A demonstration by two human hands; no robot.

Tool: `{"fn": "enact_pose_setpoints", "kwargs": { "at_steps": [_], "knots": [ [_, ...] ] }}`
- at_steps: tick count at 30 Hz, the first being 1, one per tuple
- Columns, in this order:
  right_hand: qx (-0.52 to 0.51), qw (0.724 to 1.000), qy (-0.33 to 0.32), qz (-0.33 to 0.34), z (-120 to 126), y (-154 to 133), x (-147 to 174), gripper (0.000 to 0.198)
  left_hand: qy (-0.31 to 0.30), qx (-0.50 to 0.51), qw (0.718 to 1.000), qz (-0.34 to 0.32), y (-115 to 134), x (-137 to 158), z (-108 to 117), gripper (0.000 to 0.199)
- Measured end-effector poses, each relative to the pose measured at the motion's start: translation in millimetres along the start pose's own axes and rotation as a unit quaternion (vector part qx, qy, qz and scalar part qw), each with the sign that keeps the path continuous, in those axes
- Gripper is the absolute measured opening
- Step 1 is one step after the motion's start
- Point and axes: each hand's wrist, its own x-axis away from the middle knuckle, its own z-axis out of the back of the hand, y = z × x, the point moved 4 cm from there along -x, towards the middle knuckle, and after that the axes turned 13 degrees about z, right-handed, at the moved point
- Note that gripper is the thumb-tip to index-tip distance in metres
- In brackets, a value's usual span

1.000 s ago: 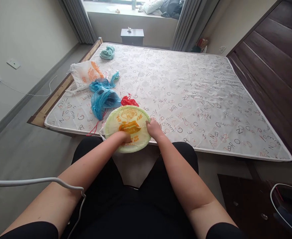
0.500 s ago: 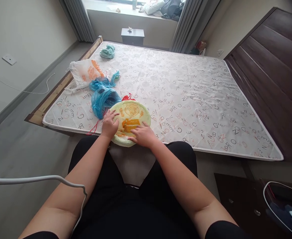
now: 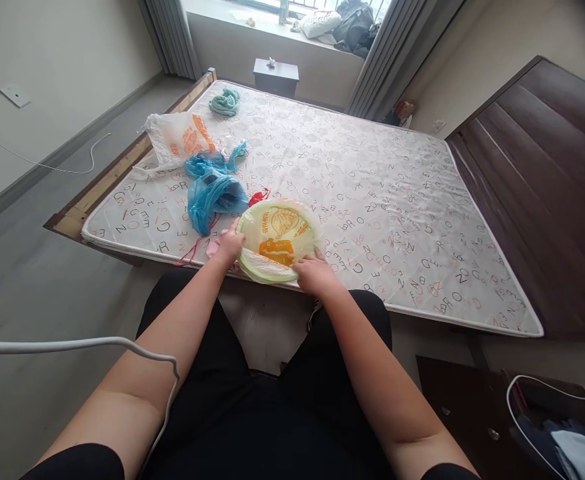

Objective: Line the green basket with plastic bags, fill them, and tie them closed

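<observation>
At the mattress's near edge, a round pale-green disc-like thing [image 3: 282, 230] has clear plastic with orange print, like a shopping bag, over its face. Its exact kind I cannot make out. My left hand [image 3: 230, 243] grips its left rim, thumb on top. The right rim is held by my right hand [image 3: 317, 272], fingers curled at the lower right edge. Something pink [image 3: 214, 245] shows beside my left hand. Just beyond lie a crumpled blue plastic bag [image 3: 215, 200] and a small red bag [image 3: 258, 197], with red string trailing nearby.
The lettered mattress [image 3: 397, 220] fills the middle. A white plastic bag with orange print [image 3: 180, 140] and a coiled teal cloth [image 3: 225, 102] lie on its far left. A wooden bed rail [image 3: 102, 180] edges the left. A white cable [image 3: 72, 345] crosses over my left arm.
Both hands have gone from lying spread on the printed face to gripping the rim. The disc has moved slightly right and onto the mattress edge, and its plastic looks looser. The view has shifted slightly.
</observation>
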Motion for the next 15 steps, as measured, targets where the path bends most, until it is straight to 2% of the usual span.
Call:
{"fn": "enact_pose_setpoints", "kwargs": {
  "at_steps": [3, 5, 6, 8, 10, 12, 15],
  "knots": [
    [-0.108, 0.993, -0.054, 0.010, 11, -15, 6, 0.033, -0.058, 0.034, 0.998, -0.019, 1, 1, -13, 0.076],
    [-0.186, 0.981, -0.058, 0.024, 21, -20, -3, 0.039, -0.084, 0.038, 0.994, -0.052, 3, 4, -23, 0.074],
    [-0.199, 0.979, -0.045, 0.028, 25, -18, -12, 0.040, -0.090, 0.034, 0.993, -0.066, 4, 6, -27, 0.073],
    [-0.144, 0.989, -0.017, 0.009, 30, -7, -38, 0.038, -0.094, 0.027, 0.991, -0.092, 7, 10, -33, 0.069],
    [-0.118, 0.992, -0.026, -0.030, 22, 12, -66, 0.035, -0.096, 0.023, 0.990, -0.103, 9, 15, -37, 0.065],
    [-0.142, 0.985, -0.043, -0.088, 6, 34, -88, 0.035, -0.098, 0.021, 0.990, -0.101, 10, 18, -38, 0.059],
    [-0.176, 0.967, -0.091, -0.160, -22, 62, -100, 0.035, -0.092, 0.024, 0.990, -0.106, 10, 22, -40, 0.056]
  ]
}}
